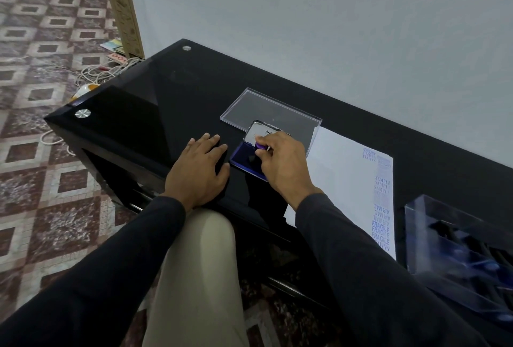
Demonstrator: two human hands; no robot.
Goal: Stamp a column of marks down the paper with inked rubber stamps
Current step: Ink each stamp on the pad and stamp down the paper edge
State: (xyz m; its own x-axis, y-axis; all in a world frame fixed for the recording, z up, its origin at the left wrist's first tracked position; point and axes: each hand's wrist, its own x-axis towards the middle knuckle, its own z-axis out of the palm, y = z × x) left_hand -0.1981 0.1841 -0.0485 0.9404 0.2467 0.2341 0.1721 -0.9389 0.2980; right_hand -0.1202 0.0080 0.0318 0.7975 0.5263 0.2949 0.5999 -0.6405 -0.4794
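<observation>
Glossy black glass forms our table (pixel 155 102), where white paper (pixel 347 180) carries a blue column reading SAMPLE, AIR MAIL and FRAGILE down its right edge. Our right hand (pixel 283 163) pinches a purple-handled stamp (pixel 261 146) on the blue ink pad (pixel 247 159), whose raised lid shows "Art"; our left hand (pixel 200 171) lies flat, fingers spread, beside it. A clear plastic box (pixel 458 249) of stamps sits right of the paper

1. A wide stretch of bare tabletop (pixel 172 91) is being left free beyond the left hand (pixel 198 169).
2. The middle is being blocked by the ink pad (pixel 247 159) and the clear lid (pixel 270 109).
3. The right edge is being closed off by the clear stamp box (pixel 458 249) beside the paper (pixel 344 180).
</observation>
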